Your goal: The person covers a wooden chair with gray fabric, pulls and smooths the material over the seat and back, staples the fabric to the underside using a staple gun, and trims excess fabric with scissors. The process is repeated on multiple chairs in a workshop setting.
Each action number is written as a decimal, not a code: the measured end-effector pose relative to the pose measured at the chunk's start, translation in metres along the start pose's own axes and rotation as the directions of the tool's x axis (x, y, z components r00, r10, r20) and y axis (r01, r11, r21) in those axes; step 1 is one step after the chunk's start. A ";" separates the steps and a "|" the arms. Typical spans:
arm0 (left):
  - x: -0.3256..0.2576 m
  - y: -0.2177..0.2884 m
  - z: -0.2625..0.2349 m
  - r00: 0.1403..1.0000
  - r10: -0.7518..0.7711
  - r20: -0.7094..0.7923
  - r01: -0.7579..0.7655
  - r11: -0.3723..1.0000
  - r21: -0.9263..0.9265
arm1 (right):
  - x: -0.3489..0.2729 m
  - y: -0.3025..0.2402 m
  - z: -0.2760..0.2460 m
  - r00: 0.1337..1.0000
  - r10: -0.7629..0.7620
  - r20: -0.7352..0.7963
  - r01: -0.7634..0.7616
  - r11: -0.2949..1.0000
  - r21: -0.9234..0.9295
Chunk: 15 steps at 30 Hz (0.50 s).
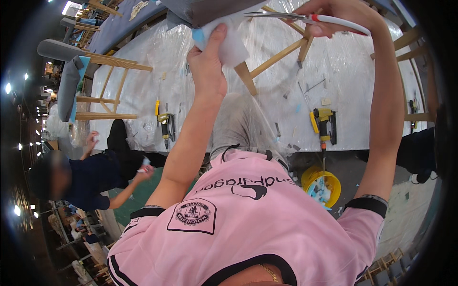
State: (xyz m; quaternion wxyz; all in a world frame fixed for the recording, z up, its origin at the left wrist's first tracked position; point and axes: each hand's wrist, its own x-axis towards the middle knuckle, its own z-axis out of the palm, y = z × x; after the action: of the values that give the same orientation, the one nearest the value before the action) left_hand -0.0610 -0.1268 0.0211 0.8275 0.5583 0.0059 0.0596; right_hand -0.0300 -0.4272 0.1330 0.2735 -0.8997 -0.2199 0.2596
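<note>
In my right hand (329, 18) is a pair of scissors (298, 17) with red and white handles. Their steel blades point left, and the tips lie close to a piece of white wadding (234, 45). My left hand (210, 62) pinches this wadding, thumb on top, along with a bit of light blue foam (198, 37). Both seem to hang from the edge of a dark grey padded seat (210, 10) at the top. Below the seat, a wooden chair frame (279, 57) shows its legs and rails. Whether the blades touch the wadding, I cannot tell.
A plastic-covered worktable (181, 86) carries two yellow-and-black staple guns (325, 125) (165, 126) and scattered scraps. A yellow bucket (334, 190) of offcuts stands below its edge. Another wooden chair (109, 100) lies left, near a co-worker (95, 178) in dark clothes.
</note>
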 end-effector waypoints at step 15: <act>0.000 0.000 -0.006 0.991 -0.127 -0.034 0.120 0.982 -0.147 | 0.030 -0.024 0.006 0.990 -0.117 -0.084 0.102 0.981 -0.164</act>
State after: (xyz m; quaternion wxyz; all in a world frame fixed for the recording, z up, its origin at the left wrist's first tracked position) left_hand -0.0616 -0.1216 0.0193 0.8676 0.4939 0.0542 0.0206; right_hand -0.0165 -0.3904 0.1329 0.2246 -0.9163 -0.2762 0.1833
